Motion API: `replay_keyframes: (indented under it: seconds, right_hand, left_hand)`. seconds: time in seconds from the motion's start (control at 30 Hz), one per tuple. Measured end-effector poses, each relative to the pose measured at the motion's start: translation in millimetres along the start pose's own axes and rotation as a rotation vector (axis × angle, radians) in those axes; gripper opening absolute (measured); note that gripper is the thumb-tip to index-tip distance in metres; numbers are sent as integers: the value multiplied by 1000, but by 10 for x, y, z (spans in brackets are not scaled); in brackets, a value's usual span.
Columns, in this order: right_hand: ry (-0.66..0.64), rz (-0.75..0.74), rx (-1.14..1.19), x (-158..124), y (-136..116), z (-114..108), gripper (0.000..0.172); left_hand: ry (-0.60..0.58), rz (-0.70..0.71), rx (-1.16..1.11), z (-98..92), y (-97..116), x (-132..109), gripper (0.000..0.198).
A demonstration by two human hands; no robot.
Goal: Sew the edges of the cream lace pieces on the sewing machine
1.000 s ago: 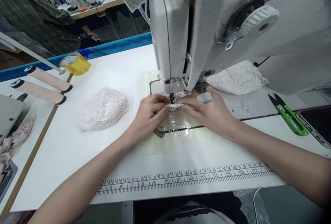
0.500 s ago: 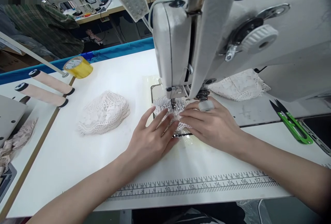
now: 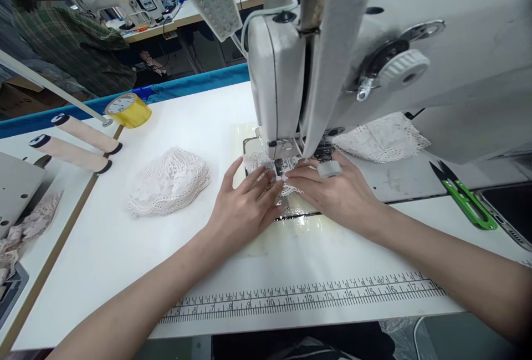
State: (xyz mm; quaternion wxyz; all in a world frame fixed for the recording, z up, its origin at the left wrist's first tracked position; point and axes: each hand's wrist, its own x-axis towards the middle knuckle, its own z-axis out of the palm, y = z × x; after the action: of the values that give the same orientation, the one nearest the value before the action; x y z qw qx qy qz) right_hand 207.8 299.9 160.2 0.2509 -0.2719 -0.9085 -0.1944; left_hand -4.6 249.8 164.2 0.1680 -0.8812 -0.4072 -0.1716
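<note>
A white lace piece lies under the needle and presser foot of the sewing machine. My left hand rests flat on its left and near side, fingers stretched out and somewhat apart. From the right, my right hand lays its extended fingers on the lace close beside the foot. Both sets of fingertips nearly meet in front of the needle and hide part of the lace. A pile of white lace pieces sits left of my left hand.
More lace lies behind my right hand under the machine arm. Green thread snips and a dark phone are at right. Thread cones and yellow tape stand at left. A ruler strip runs along the front edge. Someone in a plaid shirt is beyond.
The lace has moved away from me under the presser foot, so less of it shows in front. Both hands have moved slightly forward with it. The view has shifted a little.
</note>
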Motion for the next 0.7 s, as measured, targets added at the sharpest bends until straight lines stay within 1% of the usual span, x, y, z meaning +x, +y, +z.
replay_keyframes:
  seconds: [0.13,0.23,0.33,0.5,0.63,0.7]
  right_hand:
    - [-25,18,-29,18,6,12,24]
    - [5,28,2,20,-25,-18,22]
    - [28,4,60,3,-71,-73,21]
    - [-42,-6,101,-8,-98,-152,23]
    - [-34,9,159,-11,-83,-128,22]
    - [-32,23,148,-20,-77,-96,21]
  left_hand:
    - [-2,-12,19,9,-16,14,35]
    - [18,-5,30,-8,12,-12,32]
    - [50,20,34,-36,47,-43,29]
    - [38,14,-8,-56,59,-47,28]
    - [36,-8,-57,-37,40,-34,29]
    - [29,-9,-63,-23,31,-29,30]
